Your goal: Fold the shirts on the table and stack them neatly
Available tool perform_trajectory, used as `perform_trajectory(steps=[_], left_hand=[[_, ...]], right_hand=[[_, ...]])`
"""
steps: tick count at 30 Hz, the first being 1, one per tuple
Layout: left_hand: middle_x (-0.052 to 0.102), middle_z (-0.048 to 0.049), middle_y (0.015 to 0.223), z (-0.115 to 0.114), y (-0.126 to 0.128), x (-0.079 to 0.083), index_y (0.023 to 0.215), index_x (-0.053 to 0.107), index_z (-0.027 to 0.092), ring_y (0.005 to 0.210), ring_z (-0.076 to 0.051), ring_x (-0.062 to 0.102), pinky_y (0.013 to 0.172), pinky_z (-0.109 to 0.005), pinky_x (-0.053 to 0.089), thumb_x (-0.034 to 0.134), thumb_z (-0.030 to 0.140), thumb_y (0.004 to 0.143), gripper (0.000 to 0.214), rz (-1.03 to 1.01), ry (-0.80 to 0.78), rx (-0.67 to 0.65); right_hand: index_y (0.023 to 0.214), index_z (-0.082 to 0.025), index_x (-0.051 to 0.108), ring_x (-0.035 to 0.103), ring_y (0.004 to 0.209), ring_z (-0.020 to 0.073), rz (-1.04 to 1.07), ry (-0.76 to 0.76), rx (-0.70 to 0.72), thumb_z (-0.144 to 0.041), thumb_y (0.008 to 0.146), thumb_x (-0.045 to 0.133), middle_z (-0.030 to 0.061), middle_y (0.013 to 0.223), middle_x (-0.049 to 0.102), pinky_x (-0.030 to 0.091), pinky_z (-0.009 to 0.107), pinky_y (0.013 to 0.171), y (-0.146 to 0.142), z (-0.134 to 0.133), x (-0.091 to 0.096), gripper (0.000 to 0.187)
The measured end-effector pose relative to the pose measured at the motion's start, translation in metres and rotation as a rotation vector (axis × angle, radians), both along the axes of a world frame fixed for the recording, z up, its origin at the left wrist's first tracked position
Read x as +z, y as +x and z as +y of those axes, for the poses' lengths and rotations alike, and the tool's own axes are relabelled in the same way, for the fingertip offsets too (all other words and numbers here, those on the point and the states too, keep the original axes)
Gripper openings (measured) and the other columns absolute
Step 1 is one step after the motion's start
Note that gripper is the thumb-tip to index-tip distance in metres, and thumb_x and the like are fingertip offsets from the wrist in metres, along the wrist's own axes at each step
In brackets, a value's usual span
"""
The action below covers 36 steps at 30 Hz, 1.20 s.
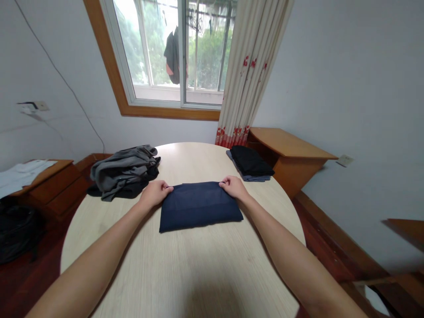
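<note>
A navy blue garment (pixel 200 205), folded into a flat rectangle, lies on the pale round table (pixel 205 274). My left hand (pixel 156 192) pinches its far left corner between thumb and fingers. At the far right corner, my right hand (pixel 233 187) grips the cloth in the same way. What kind of garment it is cannot be made out. Left of my left hand sits a loose heap of grey and black clothes (pixel 127 170). Beyond my right hand is a neat folded stack of black and grey-blue clothes (pixel 251 161).
A wooden desk (pixel 294 143) stands against the right wall beside a patterned curtain (pixel 253 66). Behind the table is a window (pixel 182 104). On the left, white cloth (pixel 24 174) lies on a low wooden cabinet, with a black bag (pixel 20 229) on the floor.
</note>
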<state>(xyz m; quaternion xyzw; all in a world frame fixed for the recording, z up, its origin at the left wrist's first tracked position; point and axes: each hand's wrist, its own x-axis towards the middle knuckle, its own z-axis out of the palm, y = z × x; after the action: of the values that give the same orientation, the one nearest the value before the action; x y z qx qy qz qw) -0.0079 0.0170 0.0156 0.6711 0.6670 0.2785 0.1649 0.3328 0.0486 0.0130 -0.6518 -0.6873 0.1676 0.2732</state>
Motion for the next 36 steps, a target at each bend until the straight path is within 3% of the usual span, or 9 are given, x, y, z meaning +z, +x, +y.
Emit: perform_trajectory(steps=[3,5,7,10,13,19,29,33,36], left_hand=[[0.072,-0.0150,0.107,-0.026,0.025,0.020,0.105,0.071,0.017,0.108,-0.033,0.062,0.090,-0.041,0.047,0.056,0.041,0.090,0.032,0.276,0.263,-0.050],[0.067,-0.0151,0.129,-0.043,0.048,0.022,0.123,0.066,0.016,0.124,-0.031,0.056,0.105,-0.044,0.041,0.045,0.043,0.097,0.042,0.313,0.346,-0.236],[0.056,-0.0124,0.148,-0.055,0.071,0.013,0.138,0.057,0.017,0.141,-0.029,0.044,0.118,-0.046,0.029,0.039,0.040,0.100,0.048,0.374,0.341,-0.436],[0.043,-0.0141,0.158,-0.060,0.091,-0.008,0.149,0.046,0.011,0.150,-0.028,0.032,0.122,-0.051,0.020,0.032,0.031,0.101,0.054,0.458,0.206,-0.514],[0.036,-0.0116,0.161,-0.054,0.089,-0.020,0.154,0.040,0.016,0.152,-0.030,0.027,0.122,-0.056,0.019,0.030,0.039,0.102,0.057,0.469,0.106,-0.458],[0.025,-0.0070,0.166,-0.041,0.061,-0.014,0.156,0.038,0.028,0.153,-0.038,0.020,0.115,-0.068,0.022,0.035,0.060,0.099,0.065,0.475,-0.037,-0.309],[0.024,-0.0110,0.166,-0.026,0.032,-0.015,0.158,0.033,0.022,0.154,-0.033,0.019,0.120,-0.063,0.015,0.029,0.063,0.098,0.072,0.430,-0.149,-0.209],[0.030,-0.0129,0.164,-0.033,0.039,-0.005,0.153,0.042,0.020,0.152,-0.036,0.023,0.120,-0.064,0.013,0.029,0.056,0.101,0.064,0.464,-0.017,-0.145],[0.031,-0.0101,0.164,-0.052,0.057,0.003,0.154,0.042,0.023,0.153,-0.033,0.022,0.123,-0.059,0.009,0.029,0.059,0.101,0.065,0.444,0.147,-0.321]], right_hand=[[0.114,-0.016,0.069,0.063,0.109,0.0281,-0.214,0.227,0.064,-0.032,0.088,0.062,0.0141,0.114,0.071,0.044,0.039,0.096,-0.016,-0.023,0.016,0.031],[0.133,-0.017,0.061,0.053,0.129,0.0305,-0.257,0.340,0.227,-0.039,0.092,0.057,0.0154,0.137,0.062,0.034,0.045,0.111,-0.037,-0.042,0.020,0.047],[0.145,-0.018,0.051,0.042,0.141,0.0275,-0.309,0.332,0.436,-0.035,0.096,0.048,0.0124,0.152,0.050,0.022,0.046,0.120,-0.060,-0.057,0.015,0.052],[0.154,-0.015,0.039,0.031,0.150,0.0245,-0.387,0.198,0.571,-0.025,0.096,0.040,0.0115,0.160,0.039,0.013,0.048,0.124,-0.084,-0.066,-0.001,0.059],[0.155,-0.016,0.039,0.029,0.151,0.0251,-0.397,0.110,0.506,-0.033,0.100,0.036,0.0109,0.161,0.037,0.016,0.049,0.123,-0.085,-0.060,-0.013,0.057],[0.153,-0.016,0.043,0.028,0.151,0.0275,-0.396,0.078,0.418,-0.058,0.101,0.033,0.0115,0.160,0.039,0.015,0.049,0.124,-0.066,-0.050,-0.012,0.068],[0.157,-0.016,0.036,0.023,0.153,0.0294,-0.367,-0.096,0.185,-0.063,0.101,0.028,0.0133,0.164,0.029,0.017,0.052,0.122,-0.013,-0.016,-0.025,0.074],[0.154,-0.015,0.040,0.025,0.152,0.0286,-0.315,-0.075,0.115,-0.056,0.103,0.026,0.0145,0.163,0.032,0.017,0.055,0.121,-0.002,-0.013,-0.026,0.067],[0.153,-0.015,0.042,0.027,0.152,0.0275,-0.280,0.046,0.076,-0.049,0.104,0.026,0.0152,0.161,0.035,0.014,0.055,0.122,-0.005,-0.018,-0.020,0.062]])
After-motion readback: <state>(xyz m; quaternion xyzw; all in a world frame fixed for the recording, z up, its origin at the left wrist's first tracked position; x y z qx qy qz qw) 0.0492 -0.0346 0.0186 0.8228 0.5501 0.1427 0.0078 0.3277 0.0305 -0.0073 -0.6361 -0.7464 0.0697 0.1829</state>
